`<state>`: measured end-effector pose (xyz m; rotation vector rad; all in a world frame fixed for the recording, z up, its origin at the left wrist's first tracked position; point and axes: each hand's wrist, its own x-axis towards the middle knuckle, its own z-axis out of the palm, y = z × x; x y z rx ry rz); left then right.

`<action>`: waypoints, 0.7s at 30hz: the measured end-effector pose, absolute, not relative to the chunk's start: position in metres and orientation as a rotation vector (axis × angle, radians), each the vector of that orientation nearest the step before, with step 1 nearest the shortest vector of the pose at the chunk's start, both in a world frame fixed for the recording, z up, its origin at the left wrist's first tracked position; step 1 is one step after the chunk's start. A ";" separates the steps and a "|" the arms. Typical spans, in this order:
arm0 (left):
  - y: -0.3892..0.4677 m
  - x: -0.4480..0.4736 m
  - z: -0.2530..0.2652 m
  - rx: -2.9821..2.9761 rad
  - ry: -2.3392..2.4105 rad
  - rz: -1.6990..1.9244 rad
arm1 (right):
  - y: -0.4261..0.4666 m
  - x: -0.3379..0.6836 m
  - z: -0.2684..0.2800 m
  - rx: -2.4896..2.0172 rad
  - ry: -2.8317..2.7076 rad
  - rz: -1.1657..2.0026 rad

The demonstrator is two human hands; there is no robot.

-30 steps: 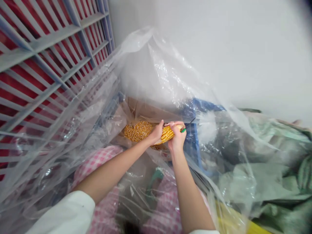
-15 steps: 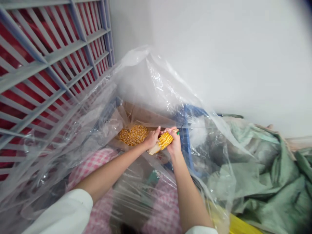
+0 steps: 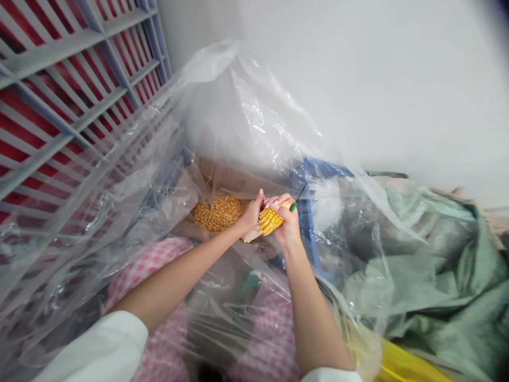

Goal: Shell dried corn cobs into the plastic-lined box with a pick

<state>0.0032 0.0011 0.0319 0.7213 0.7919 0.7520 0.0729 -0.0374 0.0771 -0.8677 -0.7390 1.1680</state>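
Note:
A yellow ear of corn (image 3: 271, 220) lies tilted between my two hands, its lower end stripped to the pale cob. My right hand (image 3: 289, 225) is wrapped round the upper part of the ear. A small green piece (image 3: 293, 207) shows by its fingers; what it belongs to is hidden. At the stripped end, my left hand (image 3: 250, 216) is closed against the ear with its thumb up, and its other fingers are mostly hidden. Just left of the hands is a heap of loose corn kernels (image 3: 218, 213), inside a clear plastic sheet (image 3: 254, 106).
A grey-blue slatted plastic crate (image 3: 79, 122) with red material behind it stands at the left. Blue crate edges (image 3: 312, 233) show beside the hands. Green sacks (image 3: 433, 286) lie on the right, with yellow plastic (image 3: 401, 361) below. A white wall (image 3: 377, 79) rises behind.
The view has shifted a little. The ear has turned slightly in my hands, and my left hand now covers more of its bare end. Both hands keep hold.

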 end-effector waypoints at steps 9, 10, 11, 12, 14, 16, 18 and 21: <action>0.020 -0.016 0.057 0.986 1.063 0.547 | -0.031 0.076 0.079 -0.963 -0.696 1.042; 0.017 -0.012 0.055 0.941 0.997 0.578 | -0.032 0.074 0.079 -0.992 -0.700 1.018; 0.014 -0.008 0.052 0.881 0.932 0.622 | -0.032 0.072 0.079 -1.005 -0.694 1.001; 0.011 -0.004 0.049 0.821 0.883 0.668 | -0.033 0.069 0.078 -1.005 -0.677 0.993; 0.005 0.004 0.043 0.737 0.851 0.736 | -0.034 0.065 0.075 -0.980 -0.627 0.987; 0.003 0.006 0.039 0.717 0.862 0.738 | -0.034 0.062 0.071 -0.965 -0.578 0.989; 0.005 0.003 0.038 0.768 0.875 0.696 | -0.033 0.062 0.068 -0.969 -0.559 1.011; 0.018 -0.010 0.045 1.045 0.983 0.620 | -0.029 0.064 0.068 -0.977 -0.552 1.045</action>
